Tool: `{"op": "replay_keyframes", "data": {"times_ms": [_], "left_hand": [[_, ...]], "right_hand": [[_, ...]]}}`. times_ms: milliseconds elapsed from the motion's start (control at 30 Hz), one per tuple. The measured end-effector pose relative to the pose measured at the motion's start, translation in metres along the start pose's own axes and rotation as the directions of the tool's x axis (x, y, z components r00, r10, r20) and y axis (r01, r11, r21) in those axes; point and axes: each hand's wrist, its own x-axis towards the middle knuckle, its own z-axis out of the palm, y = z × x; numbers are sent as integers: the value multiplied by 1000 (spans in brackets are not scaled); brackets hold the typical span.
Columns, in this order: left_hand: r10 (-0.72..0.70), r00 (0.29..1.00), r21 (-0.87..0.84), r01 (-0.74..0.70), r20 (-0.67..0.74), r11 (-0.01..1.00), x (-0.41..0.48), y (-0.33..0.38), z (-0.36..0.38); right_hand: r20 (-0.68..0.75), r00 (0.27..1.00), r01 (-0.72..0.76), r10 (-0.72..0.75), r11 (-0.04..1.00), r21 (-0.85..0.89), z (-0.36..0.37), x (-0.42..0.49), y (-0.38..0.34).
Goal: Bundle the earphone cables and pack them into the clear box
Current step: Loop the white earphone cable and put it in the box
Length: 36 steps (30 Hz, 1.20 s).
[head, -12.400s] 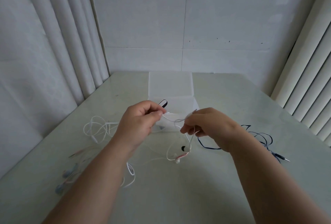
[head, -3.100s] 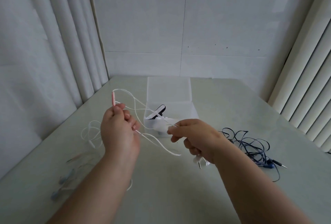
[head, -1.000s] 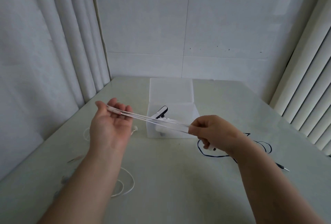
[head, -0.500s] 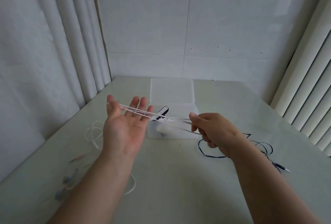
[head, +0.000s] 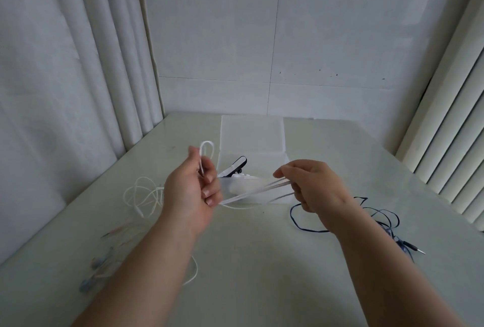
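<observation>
Your white cable (head: 250,194) is off the tabletop (head: 248,261), pulled into several strands side by side that run between your two hands in front of the box (head: 272,164). Your left hand (head: 193,192) is closed around one end of the bundle, fingers curled in toward the palm, and a narrow loop of the cable sticks up above your thumb. Your right hand (head: 313,186) pinches the other end between thumb and fingertips, a little higher than where the strands leave the left hand, so they slope up to the right. One strand sags lower than the rest and passes close to the box's front wall. The box sits just behind your hands, near the middle of the tabletop, with its lid (head: 251,133) open and lying flat on the far side. Inside it a black-and-white piece (head: 234,167) leans against the left wall, with some small white parts beside it that are too blurred to tell apart. On the tabletop to your left lies a second white cable (head: 141,195) in loose loops, and nearer to you on that side a pale earphone set with blue buds (head: 91,271). To your right a dark blue cable (head: 379,218) lies tangled, partly hidden by your right forearm, its plug (head: 416,249) pointing away to the right.
</observation>
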Motion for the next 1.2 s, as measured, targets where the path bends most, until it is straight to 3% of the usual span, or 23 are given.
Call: {"op": "replay_keyframes", "data": {"times_ms": [100,233,333,533,700,933,1100,1200], "left_hand": [[-29,997,97,22,68,995,-3,-2,3],[59,996,183,-72,71,980,-2,-5,3],[89,989,267,-119,120,956,-3,-8,2],[-128,954,392,11,273,920,-9,-12,3],[-253,912,469,79,322,880,-13,-14,4],[-357,870,488,161,341,858,-15,-15,5],[-404,854,454,233,327,860,-18,-16,10],[-420,846,454,248,328,856,-17,-15,9]], "right_hand": [[1,1000,27,-27,998,53,-2,-2,0],[53,998,-27,17,979,200,-3,-6,-5],[53,999,-5,-5,982,190,0,-6,-7],[7,993,117,-118,992,46,9,-9,-6],[59,982,178,-182,982,63,11,-9,-6],[138,977,153,-160,986,61,12,-12,-8],[197,977,37,-83,972,231,12,-13,-11],[229,971,14,-70,972,235,11,-14,-11]]}}
